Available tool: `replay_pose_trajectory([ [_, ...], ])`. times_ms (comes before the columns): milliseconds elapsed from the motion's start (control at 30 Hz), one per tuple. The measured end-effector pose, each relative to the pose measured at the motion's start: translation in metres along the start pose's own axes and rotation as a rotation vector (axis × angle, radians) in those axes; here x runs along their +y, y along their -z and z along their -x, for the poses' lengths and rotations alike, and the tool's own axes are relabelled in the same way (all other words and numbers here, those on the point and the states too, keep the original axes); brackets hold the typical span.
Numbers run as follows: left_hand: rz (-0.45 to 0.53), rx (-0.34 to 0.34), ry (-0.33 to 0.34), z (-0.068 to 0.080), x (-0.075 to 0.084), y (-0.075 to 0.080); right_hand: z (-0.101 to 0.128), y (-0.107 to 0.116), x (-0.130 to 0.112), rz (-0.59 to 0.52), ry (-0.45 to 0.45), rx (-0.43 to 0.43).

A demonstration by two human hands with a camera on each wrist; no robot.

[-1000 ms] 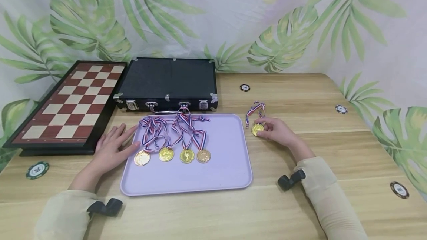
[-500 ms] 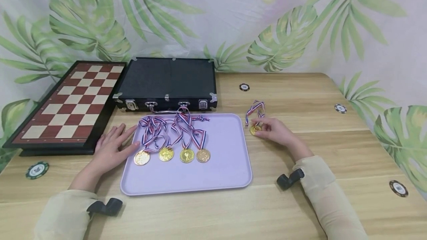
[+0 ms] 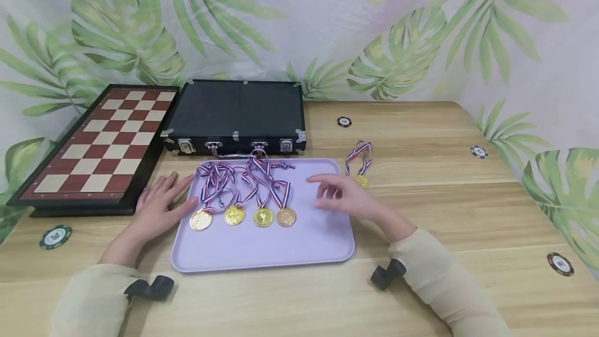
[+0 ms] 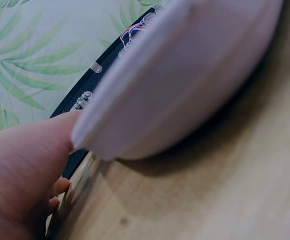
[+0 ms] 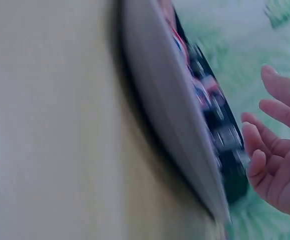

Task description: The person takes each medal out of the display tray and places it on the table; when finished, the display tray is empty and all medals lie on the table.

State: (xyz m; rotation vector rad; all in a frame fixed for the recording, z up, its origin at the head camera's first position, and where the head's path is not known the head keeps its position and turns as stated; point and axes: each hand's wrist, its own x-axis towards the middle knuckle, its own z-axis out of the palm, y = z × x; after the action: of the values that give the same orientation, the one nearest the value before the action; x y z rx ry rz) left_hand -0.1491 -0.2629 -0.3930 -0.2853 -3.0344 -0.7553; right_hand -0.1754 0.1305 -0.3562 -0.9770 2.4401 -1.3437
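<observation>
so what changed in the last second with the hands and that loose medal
The right hand let go of the loose medal on the table and moved left, now open over the tray. The medal lies about where it was. The left hand stayed flat at the tray's left edge; the four medals in the tray did not move.

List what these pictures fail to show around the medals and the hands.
- Head view: the fifth medal is partly hidden behind the right hand; the hand's fingertips are motion-blurred.
- Right wrist view: blur smears the tray and the ribbons.
- Left wrist view: the tray's rim hides every medal; the left hand is cut off by the frame edge.
</observation>
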Motion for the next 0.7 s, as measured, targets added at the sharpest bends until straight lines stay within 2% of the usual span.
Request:
replay_pose_trajectory([
  [200, -0.004, 0.002, 0.004, 0.0, 0.0, -0.001, -0.013, -0.032, -0.009, 0.079, 0.013, -0.091],
  [533, -0.002, -0.015, 0.011, -0.001, 0.001, 0.0, -0.023, -0.058, -0.001, 0.348, 0.023, -0.093],
  [700, -0.006, -0.02, 0.021, -0.001, 0.002, 0.001, -0.023, -0.06, 0.001, 0.391, 0.033, -0.078],
])
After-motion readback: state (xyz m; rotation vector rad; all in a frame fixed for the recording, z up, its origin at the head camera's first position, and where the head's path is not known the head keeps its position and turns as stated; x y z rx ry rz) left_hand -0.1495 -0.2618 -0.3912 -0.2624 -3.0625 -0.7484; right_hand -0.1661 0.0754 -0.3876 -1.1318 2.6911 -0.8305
